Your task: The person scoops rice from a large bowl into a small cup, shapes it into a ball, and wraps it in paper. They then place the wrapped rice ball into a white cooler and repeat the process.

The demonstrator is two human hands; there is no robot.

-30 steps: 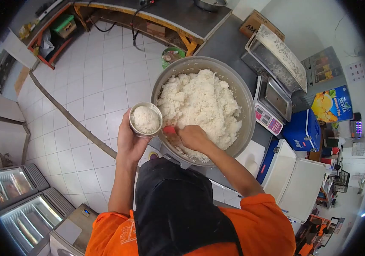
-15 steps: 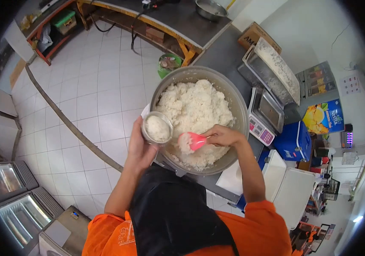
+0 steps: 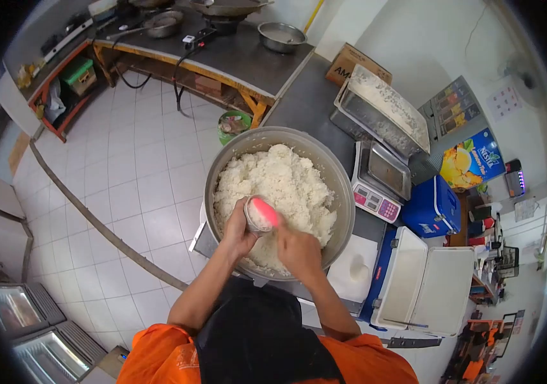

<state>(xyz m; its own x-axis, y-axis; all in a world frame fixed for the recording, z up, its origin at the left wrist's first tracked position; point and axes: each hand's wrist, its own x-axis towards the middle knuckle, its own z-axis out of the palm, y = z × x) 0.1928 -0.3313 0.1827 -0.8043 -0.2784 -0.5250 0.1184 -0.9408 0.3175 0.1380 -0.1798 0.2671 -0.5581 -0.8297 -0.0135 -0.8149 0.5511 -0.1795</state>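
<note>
Tiled floor (image 3: 136,192) to left, dark counter (image 3: 294,96) ahead. Bowl (image 3: 261,230) above near-left part of pot (image 3: 344,221); left hand (image 3: 239,232), grip curled round bowl's side. Scoop (image 3: 264,210) across bowl's mouth, contact unclear; right hand (image 3: 299,254), grip closed on its handle. Rice (image 3: 286,179) heaped in pot. Scale (image 3: 376,203) just right, metal pans (image 3: 372,115) beyond, blue cooler (image 3: 432,208) beside scale.

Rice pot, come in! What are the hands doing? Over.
Left hand: holding cup. Right hand: gripping pink scoop, at cup's mouth. Rice: heaped in pot. Nothing seen blocking the hands.
</note>
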